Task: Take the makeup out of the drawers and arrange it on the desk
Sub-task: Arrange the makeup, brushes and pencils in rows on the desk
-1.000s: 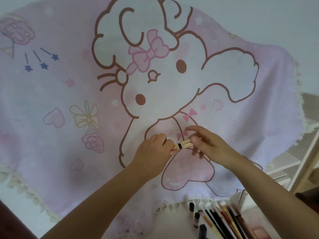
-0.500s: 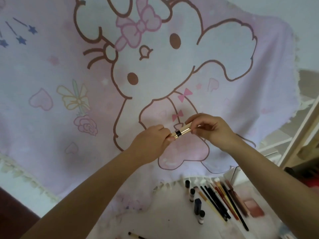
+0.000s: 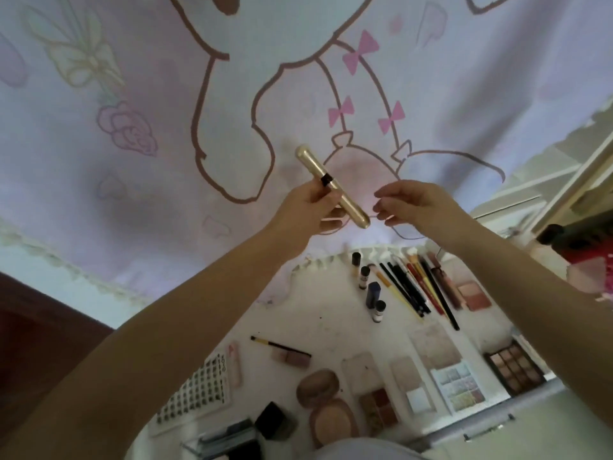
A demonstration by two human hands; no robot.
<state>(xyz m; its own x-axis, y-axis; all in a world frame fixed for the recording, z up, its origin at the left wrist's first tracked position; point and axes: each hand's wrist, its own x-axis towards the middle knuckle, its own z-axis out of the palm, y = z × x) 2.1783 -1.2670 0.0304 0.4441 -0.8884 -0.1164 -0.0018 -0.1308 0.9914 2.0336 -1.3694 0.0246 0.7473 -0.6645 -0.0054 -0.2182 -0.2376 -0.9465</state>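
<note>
While left hand [image 3: 310, 202] fingers pinch the gold tube [image 3: 332, 186], right hand [image 3: 413, 202] curls loose beside it.

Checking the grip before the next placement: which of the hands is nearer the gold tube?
Left. The left hand grips the gold tube around its middle, by the black band. The right hand is just off the tube's lower end, fingers loosely curled, not touching it.

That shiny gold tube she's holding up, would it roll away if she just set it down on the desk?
Probably yes. The slim gold metallic tube looks round and smooth with rounded ends, so it could roll on the white desk unless laid against the row of pencils. Its glossy finish may be slippery. It looks stiff and light, since the left hand alone holds it.
</note>
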